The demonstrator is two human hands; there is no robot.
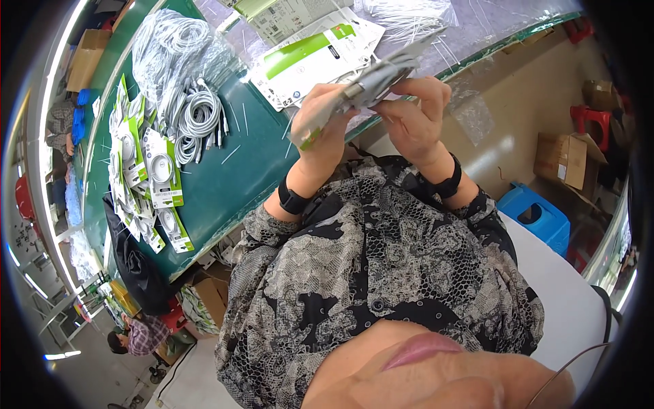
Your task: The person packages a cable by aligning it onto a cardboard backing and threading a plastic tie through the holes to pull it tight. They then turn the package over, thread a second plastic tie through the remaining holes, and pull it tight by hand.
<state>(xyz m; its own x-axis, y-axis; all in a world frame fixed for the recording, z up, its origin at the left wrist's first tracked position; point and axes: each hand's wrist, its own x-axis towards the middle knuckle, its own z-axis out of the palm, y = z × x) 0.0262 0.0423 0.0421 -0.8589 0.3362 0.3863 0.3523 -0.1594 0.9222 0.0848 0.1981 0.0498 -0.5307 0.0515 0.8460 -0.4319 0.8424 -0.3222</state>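
In front of my chest, a packaging card (351,92) with a grey coiled cable (387,76) on it is tilted almost edge-on. My left hand (319,126) is closed around the card's lower left part. At the cable side, my right hand (417,117) has bent fingers and a thumb pinched against the card and cable; what exactly lies between the fingertips is partly hidden. Beyond my hands, several flat white and green cards (300,61) lie on the table. To the left rests a bundle of grey coiled cables (199,117).
Finished-looking cable packs (161,167) lie heaped on the green table (231,178), beside bagged cables (170,48). Thin white strips (409,17) lie at the far edge. A blue stool (538,217) and cardboard boxes (562,160) stand on the right. Another person (142,335) sits at lower left.
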